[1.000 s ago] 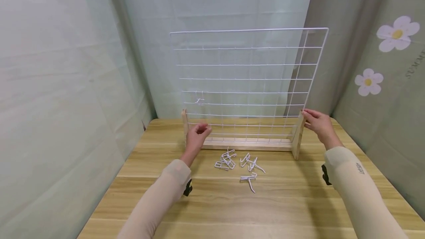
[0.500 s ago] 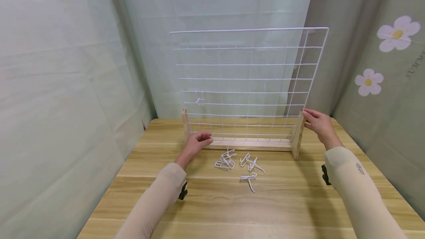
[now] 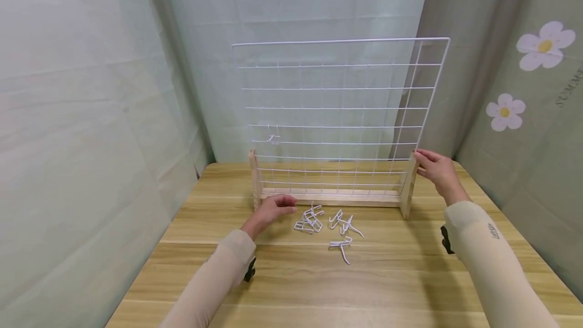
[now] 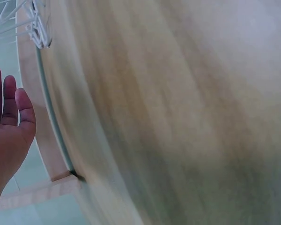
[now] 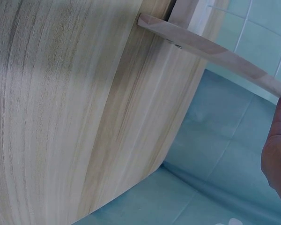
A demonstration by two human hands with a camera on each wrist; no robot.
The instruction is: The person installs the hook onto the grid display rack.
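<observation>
A white wire grid rack (image 3: 337,127) stands upright on a wooden base (image 3: 339,199) with an upright wooden side post at each end. At the top of the right post (image 3: 408,186), my right hand (image 3: 438,170) pinches the edge between thumb and fingers. My left hand (image 3: 273,210) hovers in front of the base's left part, holding nothing, its fingers extended toward a small pile of white wire hooks (image 3: 311,219). The left wrist view shows those fingers (image 4: 10,101) loosely straight, apart from the hooks (image 4: 37,28).
Two more hooks (image 3: 346,222) lie right of the pile, and a single one (image 3: 342,245) lies nearer the front. One hook (image 3: 273,138) hangs on the grid's left side. Pale curtains (image 3: 114,115) enclose the wooden table (image 3: 291,287) on the left, back and right.
My left hand has come down from in front of the grid's lower left to close beside the hook pile, its fingers straightening. The right hand stays at the post.
</observation>
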